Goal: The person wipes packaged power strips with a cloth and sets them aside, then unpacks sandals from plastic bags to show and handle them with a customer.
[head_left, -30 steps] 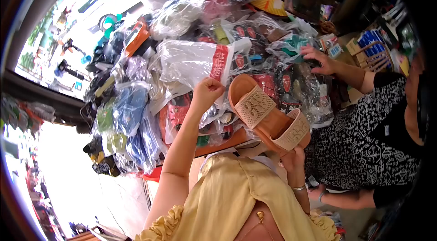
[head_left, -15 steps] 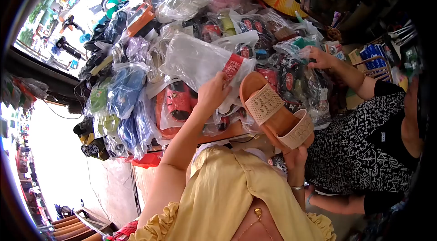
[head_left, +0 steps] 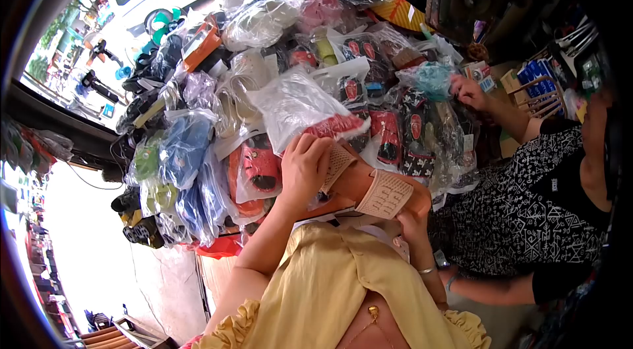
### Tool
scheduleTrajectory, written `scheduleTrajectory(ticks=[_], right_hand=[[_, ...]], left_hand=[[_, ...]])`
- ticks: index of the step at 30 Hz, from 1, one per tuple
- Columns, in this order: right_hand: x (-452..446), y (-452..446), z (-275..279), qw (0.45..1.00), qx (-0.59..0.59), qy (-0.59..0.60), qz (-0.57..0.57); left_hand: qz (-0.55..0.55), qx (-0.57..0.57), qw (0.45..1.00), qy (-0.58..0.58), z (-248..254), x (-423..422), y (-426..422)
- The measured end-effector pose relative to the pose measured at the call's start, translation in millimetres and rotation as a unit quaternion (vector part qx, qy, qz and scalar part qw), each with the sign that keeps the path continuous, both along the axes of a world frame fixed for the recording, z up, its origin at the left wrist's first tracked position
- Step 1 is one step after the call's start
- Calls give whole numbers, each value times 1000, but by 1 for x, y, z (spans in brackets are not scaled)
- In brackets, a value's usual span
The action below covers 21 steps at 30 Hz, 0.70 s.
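My right hand (head_left: 414, 225) grips the near end of a tan sandal (head_left: 386, 194) with two wide, perforated beige straps. The sandal lies tilted, its far end up against a clear plastic bag (head_left: 290, 101) with a red label strip. My left hand (head_left: 306, 165) has its fingers closed on the edge of that bag, beside the sandal's far strap. Whether the sandal's tip is inside the bag is hidden by my fingers. Just left of my left hand lies a bagged red and black shoe (head_left: 259, 165).
Bagged slippers and shoes (head_left: 181, 144) are heaped over the stall. On the right stands a person in a black and white patterned garment (head_left: 521, 210), one hand (head_left: 469, 92) at a bag with teal contents (head_left: 428, 78). A wooden rack (head_left: 544, 95) stands beyond.
The sandal has swung left and lower, toward the bag. My left hand has come down with the bag's labelled edge, and the bag has crumpled. The other person's hand has shifted slightly.
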State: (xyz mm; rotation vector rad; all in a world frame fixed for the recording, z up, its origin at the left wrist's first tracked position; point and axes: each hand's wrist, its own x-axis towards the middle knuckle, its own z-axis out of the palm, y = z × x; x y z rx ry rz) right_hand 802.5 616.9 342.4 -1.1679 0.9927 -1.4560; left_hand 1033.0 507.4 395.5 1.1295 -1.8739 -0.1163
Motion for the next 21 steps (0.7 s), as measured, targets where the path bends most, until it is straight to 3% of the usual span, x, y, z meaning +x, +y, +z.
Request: scheduleTrajectory(ticks=[1, 3, 4, 5, 7, 9, 12, 13, 14, 16, 19, 21], right_hand=[[2, -1, -7, 1000, -3, 0, 1], [4, -5, -38, 958, 132, -250, -50], [-11, -8, -82, 919, 156, -361, 14], [-1, -10, -67, 919, 157, -360, 20], [33, -12, -21, 828, 249, -499, 65], [43, -15, -31, 810, 234, -526, 114], [70, -19, -4, 925, 256, -279, 38], [67, -26, 0, 925, 257, -279, 40], [61, -32, 4, 983, 117, -81, 115], [61, -35, 6, 974, -31, 123, 186], [76, -36, -3, 999, 9, -10, 44], [77, -32, -19, 998, 30, 60, 13]], left_hand=[[-2, -29, 999, -14, 6, 4, 6], [2, -61, 998, -27, 7, 12, 17], [2, -29, 1000, -10, 3, 17, 22], [1, 4, 1000, 8, 0, 22, 28], [10, 12, 1000, 7, -20, 27, 34], [-18, 91, 993, 68, -31, 19, 43], [-44, 52, 995, 67, -9, 10, 46], [-38, 38, 996, 75, -4, 10, 39], [-12, 59, 995, 85, -3, 7, 33], [-47, 40, 997, 43, 5, 0, 27], [-85, 21, 996, -13, 17, -6, 33], [-72, 13, 997, -17, 19, 1, 40]])
